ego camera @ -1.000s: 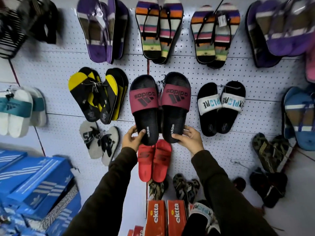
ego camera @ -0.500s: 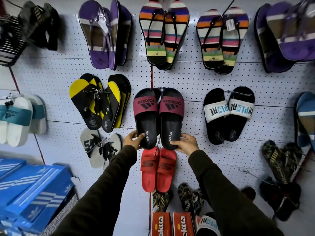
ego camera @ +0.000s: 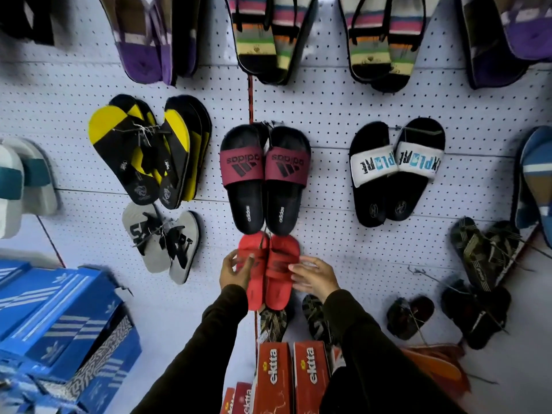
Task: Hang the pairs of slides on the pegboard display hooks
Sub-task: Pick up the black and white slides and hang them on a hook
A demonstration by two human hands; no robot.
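A pair of black slides with maroon Adidas straps point(ego camera: 264, 180) hangs toe-up at the middle of the white pegboard point(ego camera: 328, 115), with neither hand on it. Directly below hangs a pair of red slides point(ego camera: 279, 282). My left hand point(ego camera: 234, 274) grips the left red slide, thumb and fingers around its edge. My right hand point(ego camera: 313, 277) holds the outer edge of the right red slide. Both dark sleeves reach up from the bottom of the view.
Yellow-and-black flip-flops point(ego camera: 143, 150) and grey flip-flops point(ego camera: 161, 240) hang to the left, black slides with white straps point(ego camera: 394, 171) to the right, striped flip-flops point(ego camera: 268, 40) above. Blue shoe boxes point(ego camera: 59, 324) are stacked lower left, red boxes point(ego camera: 286, 377) below my hands, dark sandals point(ego camera: 484, 255) lower right.
Both hands let go of the heels of the black Adidas slides, which stay hanging, and dropped down onto the red pair below. The view moved closer to the board.
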